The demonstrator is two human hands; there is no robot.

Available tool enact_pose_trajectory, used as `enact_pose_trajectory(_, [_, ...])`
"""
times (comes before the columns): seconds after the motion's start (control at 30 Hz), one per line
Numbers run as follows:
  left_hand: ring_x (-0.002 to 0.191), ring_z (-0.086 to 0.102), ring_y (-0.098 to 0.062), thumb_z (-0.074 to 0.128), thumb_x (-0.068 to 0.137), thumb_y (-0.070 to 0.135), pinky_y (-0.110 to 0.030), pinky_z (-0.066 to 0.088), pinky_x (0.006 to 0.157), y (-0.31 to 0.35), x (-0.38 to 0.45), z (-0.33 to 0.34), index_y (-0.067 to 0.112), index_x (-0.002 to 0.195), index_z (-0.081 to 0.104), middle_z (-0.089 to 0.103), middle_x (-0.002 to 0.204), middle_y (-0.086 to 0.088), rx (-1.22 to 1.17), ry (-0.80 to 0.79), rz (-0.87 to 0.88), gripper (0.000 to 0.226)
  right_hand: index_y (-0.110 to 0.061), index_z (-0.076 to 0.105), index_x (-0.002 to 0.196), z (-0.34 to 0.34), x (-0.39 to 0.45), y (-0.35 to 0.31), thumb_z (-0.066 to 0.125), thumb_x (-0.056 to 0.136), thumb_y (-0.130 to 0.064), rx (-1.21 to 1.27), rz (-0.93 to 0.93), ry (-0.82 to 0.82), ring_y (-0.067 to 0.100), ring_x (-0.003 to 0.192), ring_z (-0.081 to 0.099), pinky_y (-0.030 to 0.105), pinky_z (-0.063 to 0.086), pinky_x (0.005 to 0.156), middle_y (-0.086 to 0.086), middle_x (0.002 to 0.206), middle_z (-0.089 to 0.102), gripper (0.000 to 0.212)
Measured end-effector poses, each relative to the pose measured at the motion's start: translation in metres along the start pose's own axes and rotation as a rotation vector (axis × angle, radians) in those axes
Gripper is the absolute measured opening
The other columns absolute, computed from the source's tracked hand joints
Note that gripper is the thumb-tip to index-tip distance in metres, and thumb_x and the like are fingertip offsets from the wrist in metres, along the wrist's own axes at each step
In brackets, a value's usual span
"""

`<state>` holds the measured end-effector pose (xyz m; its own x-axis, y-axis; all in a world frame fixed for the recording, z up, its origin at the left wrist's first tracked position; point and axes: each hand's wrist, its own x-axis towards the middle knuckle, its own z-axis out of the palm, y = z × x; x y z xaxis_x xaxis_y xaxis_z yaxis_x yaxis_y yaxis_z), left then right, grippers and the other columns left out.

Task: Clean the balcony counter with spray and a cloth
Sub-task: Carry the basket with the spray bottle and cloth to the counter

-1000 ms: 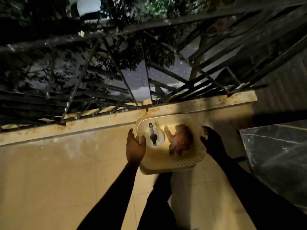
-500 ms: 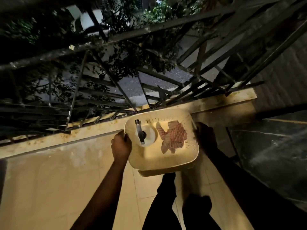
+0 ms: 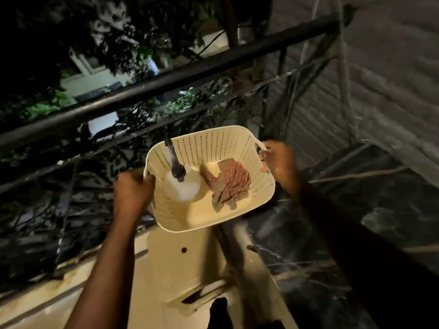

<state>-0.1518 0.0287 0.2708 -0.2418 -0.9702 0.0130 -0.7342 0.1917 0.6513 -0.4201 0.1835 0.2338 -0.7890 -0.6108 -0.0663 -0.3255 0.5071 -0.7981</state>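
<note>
Dark marble table (image 3: 356, 233) along the right side, veined and dull with a pale film, showing no wet streak or wiped patch anywhere in view; judged untouched so far. Pale tiled floor (image 3: 178, 269) below and to the left, black railing (image 3: 166, 79) beyond, night trees behind. Held up in front of the railing, partly over the table's near left edge: a cream perforated basket (image 3: 213, 217), tilted toward the camera, not resting on anything as far as can be told. Left hand (image 3: 131, 193) clenched around the basket's left rim; right hand (image 3: 280, 162) grasping the handle on the right rim. Inside the basket, on the left, a white spray bottle (image 3: 184, 186) with a dark trigger head leaning against the back wall; just beside it on the right, a crumpled red-checked cloth (image 3: 229, 181) lying on the basket floor, apart from the bottle or barely touching, hard to tell. Progress, as a judgement: supplies brought to the work spot and nothing more. Left to do: set the basket down, take out the bottle, spray the marble, take up the cloth, wipe the surface across. Both hands occupied with carrying, so neither tool in use yet. Essentially at the start.
</note>
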Motion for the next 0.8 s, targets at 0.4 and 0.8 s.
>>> enact_pose_trajectory(0.4, [0.059,0.052,-0.019,0.056,0.090,0.015,-0.031,0.038,0.057,0.089,-0.125,0.154,-0.004,0.079,0.067,0.066,0.070,-0.020,-0.210,-0.313,0.089,0.024,-0.003,0.067,0.079,-0.183,-0.011,0.107,0.054,0.094,-0.015,-0.200,0.024,0.105,0.024,0.066,0.062,0.011,0.036,0.045,0.012,0.069,0.063,0.023])
enact_pose_trajectory(0.8, [0.068,0.062,-0.029,0.053,0.092,0.015,-0.027,0.034,0.056,0.089,-0.158,0.184,0.008,0.078,0.065,0.061,0.062,-0.005,-0.109,-0.390,0.090,0.020,0.003,0.065,0.103,-0.172,-0.025,0.166,0.046,0.096,-0.011,-0.407,0.071,0.102,0.037,0.088,0.064,0.039,0.048,0.073,0.024,0.096,0.067,0.025])
